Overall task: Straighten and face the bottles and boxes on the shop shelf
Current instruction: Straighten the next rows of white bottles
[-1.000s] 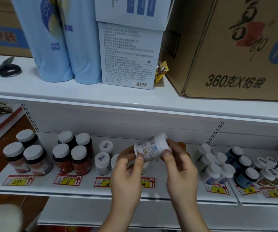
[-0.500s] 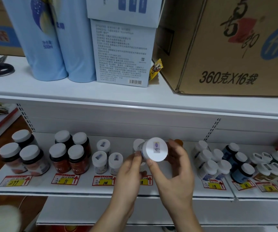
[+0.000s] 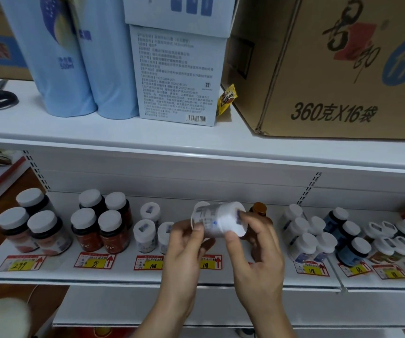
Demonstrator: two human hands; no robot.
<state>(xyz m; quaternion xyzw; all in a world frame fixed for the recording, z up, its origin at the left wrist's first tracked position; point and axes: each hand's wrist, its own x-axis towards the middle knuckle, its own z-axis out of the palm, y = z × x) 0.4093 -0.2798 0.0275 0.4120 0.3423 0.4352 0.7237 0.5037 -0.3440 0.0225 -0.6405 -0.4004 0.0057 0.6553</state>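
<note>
Both hands hold one white bottle (image 3: pixel 217 222) in the air, in front of the lower shelf (image 3: pixel 123 276) and above its price tags. Left hand (image 3: pixel 184 252) pinches the bottle's base end — thumb on the near side of the label, fingers curled behind. Right hand (image 3: pixel 257 250) grips the cap end, with its thumb pressed on the near rim of the cap and its fingers wrapped over the far side.

That bottle lies almost on its side: its long axis runs left to right, slightly tilted, base to the left and white cap to the right and a little toward the camera. Its printed label faces up and toward the viewer, though blur hides the text. It sits between the two hands, above both palms, touching only thumbs and fingertips.

Half a second ago the cap pointed straight at the camera, its round top and small sticker in full view — now the cap points to the right and the side of the label shows. Both hands have stayed at about the same spot over the shelf.

Just behind the right hand stands a brown bottle (image 3: pixel 259 211). Small white bottles (image 3: pixel 147 231) stand upright left of the left hand.
</note>
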